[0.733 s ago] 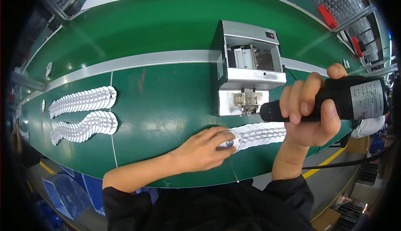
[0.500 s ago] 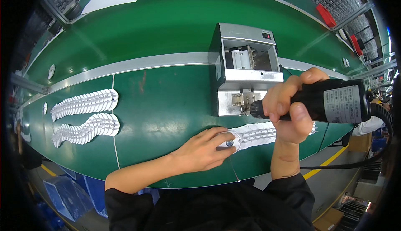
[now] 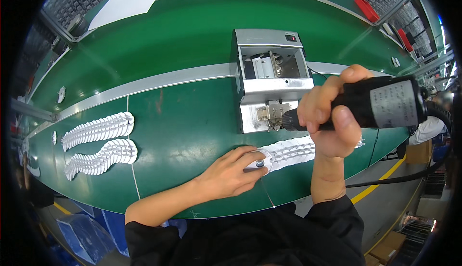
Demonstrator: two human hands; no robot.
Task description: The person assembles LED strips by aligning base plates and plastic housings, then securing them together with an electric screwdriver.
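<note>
My right hand [image 3: 334,112] is wrapped around a black corded electric screwdriver [image 3: 380,102] with a pale label. The screwdriver lies nearly level, its ribbed nose pointing left at the metal front of a silver screw feeder [image 3: 274,84]; the bit tip is hard to make out there. On the green bench, my left hand [image 3: 236,172] rests with its fingers closed on the end piece of a long row of stacked white parts [image 3: 291,153]. A small round metal spot shows on that white end piece [image 3: 260,163] between the fingers. My right forearm hides part of the row.
Two more rows of white parts, one straight [image 3: 98,130] and one wavy [image 3: 102,158], lie on the left. A raised green shelf [image 3: 192,30] runs behind, with a white sheet [image 3: 130,4] at far left. Blue bins [image 3: 84,237] stand below the bench. The black cable [image 3: 385,182] loops at right.
The view has shifted slightly, so the feeder sits a little further left in it. The screwdriver's nose stays at the feeder's front, and my left hand keeps its place on the end piece.
</note>
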